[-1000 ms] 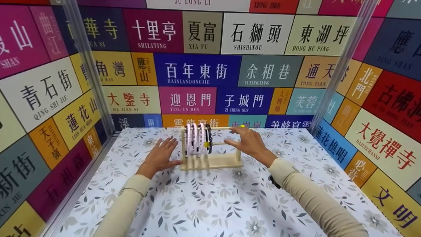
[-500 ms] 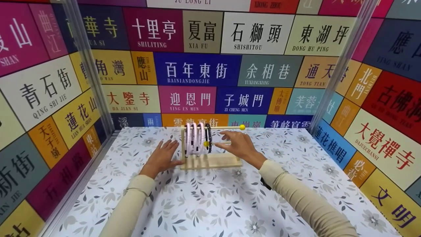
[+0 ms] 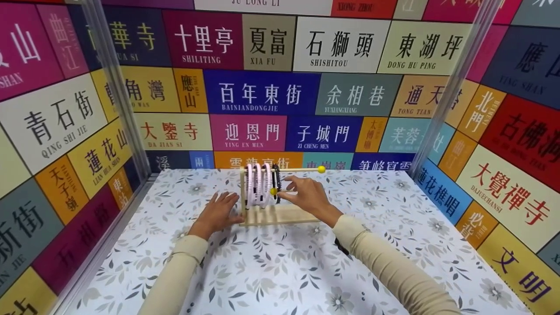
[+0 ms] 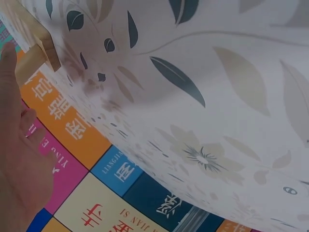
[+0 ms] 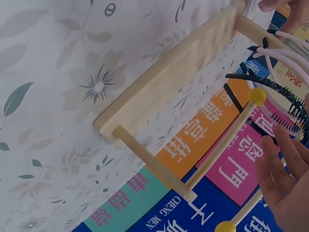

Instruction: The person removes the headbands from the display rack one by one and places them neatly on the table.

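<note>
A small wooden rack [image 3: 293,215] stands on the table, several headbands hanging from its upper bar. Pale pink headbands [image 3: 267,186] hang to the left, with black headbands [image 3: 276,173] at the right of the row. My left hand [image 3: 215,214] is beside the rack's left post, fingers extended and thumb near the base. My right hand [image 3: 310,195] is right at the black headbands, thumb and index finger apart. In the right wrist view, its fingers [image 5: 280,169] lie close under a black toothed headband [image 5: 270,84].
One yellow ball [image 3: 321,169] caps the upper bar's free right end; another yellow ball [image 3: 273,191] tips the lower bar near my right thumb. The table has a floral cover [image 3: 262,271]. Printed panels [image 3: 262,92] enclose the back and sides.
My right hand has moved left from the rack's right end to the black headbands, uncovering the upper bar's yellow ball. My left hand has barely shifted, and the headbands hang as before.
</note>
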The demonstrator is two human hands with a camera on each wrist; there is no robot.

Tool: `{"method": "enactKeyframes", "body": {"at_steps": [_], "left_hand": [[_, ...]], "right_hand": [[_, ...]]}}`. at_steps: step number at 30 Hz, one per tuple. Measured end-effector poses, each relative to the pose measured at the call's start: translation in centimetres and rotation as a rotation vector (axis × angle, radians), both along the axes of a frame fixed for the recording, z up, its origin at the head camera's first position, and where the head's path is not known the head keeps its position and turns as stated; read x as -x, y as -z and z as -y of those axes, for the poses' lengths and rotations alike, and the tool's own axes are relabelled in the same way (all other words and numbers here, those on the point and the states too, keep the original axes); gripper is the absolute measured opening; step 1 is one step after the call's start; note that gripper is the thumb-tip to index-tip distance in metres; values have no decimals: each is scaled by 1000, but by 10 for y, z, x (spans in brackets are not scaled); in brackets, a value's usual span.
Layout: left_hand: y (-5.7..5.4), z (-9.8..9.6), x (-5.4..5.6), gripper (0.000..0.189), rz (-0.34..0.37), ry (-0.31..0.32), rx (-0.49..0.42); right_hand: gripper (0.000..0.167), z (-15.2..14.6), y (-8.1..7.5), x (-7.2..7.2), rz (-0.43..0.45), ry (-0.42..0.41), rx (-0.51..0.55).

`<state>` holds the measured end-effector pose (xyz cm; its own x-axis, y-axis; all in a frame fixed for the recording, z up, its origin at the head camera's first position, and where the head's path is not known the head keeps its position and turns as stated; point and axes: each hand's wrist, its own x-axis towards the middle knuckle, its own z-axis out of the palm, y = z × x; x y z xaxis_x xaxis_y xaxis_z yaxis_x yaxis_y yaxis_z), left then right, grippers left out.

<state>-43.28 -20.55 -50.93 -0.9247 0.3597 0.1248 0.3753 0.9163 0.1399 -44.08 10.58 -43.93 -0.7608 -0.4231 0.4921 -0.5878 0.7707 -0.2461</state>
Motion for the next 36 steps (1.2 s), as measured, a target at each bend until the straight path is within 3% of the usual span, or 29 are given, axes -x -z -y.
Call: {"method": "enactKeyframes", "body": {"at_steps": [10,17,28,36], "left_hand": [[14,-4,2,73,9,25,-47],[24,-2,3,66,-19,61,-101],[30,-3,5,60,31,19,-114],[28,-8,6,57,93,-15,-129]], "right_hand": [[55,9,5,-3,-36,39,-21],[50,13,9,-2,-78,30,32],[35,15,13,-2,-87,70,88],[30,11,14,0,-80,40,133]]}}
